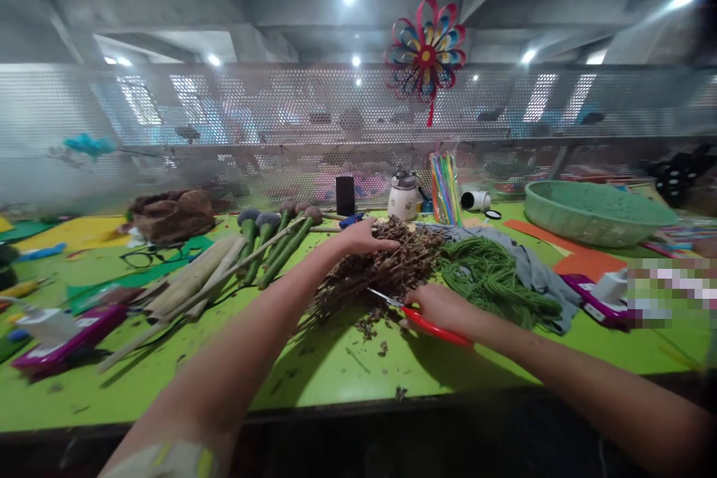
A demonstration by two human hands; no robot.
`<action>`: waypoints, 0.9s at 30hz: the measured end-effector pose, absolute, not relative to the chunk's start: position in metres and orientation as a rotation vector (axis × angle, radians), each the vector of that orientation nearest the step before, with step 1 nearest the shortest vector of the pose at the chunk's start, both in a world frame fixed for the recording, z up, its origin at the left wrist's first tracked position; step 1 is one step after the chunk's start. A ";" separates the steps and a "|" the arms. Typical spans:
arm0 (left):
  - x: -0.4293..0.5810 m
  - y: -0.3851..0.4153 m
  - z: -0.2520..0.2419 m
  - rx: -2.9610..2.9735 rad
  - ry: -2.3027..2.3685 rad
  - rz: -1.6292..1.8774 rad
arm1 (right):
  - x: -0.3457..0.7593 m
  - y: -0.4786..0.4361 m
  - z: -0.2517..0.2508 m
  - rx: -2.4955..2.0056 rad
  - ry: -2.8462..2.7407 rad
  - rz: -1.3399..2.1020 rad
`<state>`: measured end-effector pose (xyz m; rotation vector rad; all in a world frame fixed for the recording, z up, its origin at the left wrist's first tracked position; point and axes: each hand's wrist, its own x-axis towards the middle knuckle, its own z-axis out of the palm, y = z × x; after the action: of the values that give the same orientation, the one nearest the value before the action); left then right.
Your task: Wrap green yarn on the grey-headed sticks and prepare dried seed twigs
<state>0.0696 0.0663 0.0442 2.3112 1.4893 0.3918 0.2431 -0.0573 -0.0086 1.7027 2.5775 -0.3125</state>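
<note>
A bundle of brown dried plants [411, 258] lies on the green table [328, 377], its thin stems spread toward the lower left. My left hand [361, 237] reaches over the bundle from the left and grips it, thumb stretched across the near side; the fingertips are partly hidden among the plants. In my right hand [437, 305] is a pair of scissors with red handles [440, 330]. The metal blades point up and left, their tips at the lower stems. Crumbled dry bits [370, 327] are scattered below the blades.
Green yarn [493, 276] and grey cloth [529, 261] lie to the right, with a green basin [594, 213] behind. Dried poppy-like stalks [285, 246] and pale husks [193, 280] lie left. A kettle [403, 198] and bagged colored sticks [445, 190] stand at the back.
</note>
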 end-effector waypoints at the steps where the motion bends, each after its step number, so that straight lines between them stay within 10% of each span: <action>1: 0.065 0.063 0.045 2.311 1.498 0.411 | 0.243 -0.057 -0.009 1.700 2.572 -0.315; 27: -0.019 -0.031 -0.032 2.467 1.886 0.297 | 0.246 -0.060 -0.005 1.731 2.573 -0.436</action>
<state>-0.0195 -0.0306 -0.0323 2.4674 1.8861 0.2971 0.2464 -0.0601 -0.0053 1.7310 2.5733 -0.4357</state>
